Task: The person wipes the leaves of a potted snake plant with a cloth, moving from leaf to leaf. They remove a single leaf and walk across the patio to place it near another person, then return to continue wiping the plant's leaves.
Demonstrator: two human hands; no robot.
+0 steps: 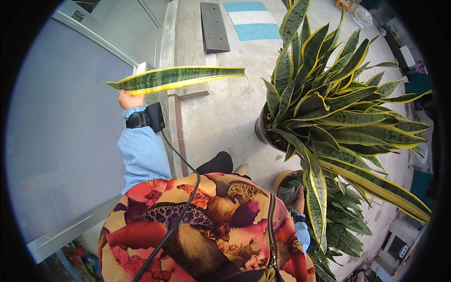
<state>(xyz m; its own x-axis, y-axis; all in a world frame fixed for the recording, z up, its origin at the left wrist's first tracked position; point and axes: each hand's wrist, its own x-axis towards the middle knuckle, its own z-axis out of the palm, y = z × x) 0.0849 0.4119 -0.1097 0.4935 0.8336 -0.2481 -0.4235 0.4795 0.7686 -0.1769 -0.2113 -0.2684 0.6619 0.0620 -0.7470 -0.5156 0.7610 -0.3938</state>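
My left hand (131, 100) pinches a cut snake plant leaf (183, 77) near its pointed tip, at the upper left. The leaf is green with yellow edges, and its cut end points right. Low at the right of my body, my right hand (298, 201) is closed on a grey cloth (289, 190), partly hidden by leaves. Close to it stands a large potted snake plant (334, 105) in a dark brown pot (261, 124). A second potted plant (345, 215) with green leaves is below it.
A frosted panel in a metal frame (70, 116) rises at my left. Ahead lie a dark ramp (215, 28) on a ribbed step (192, 46) and a blue and white mat (252, 19). A black cable (181, 218) runs from a wrist device (155, 117) across my patterned garment (204, 225).
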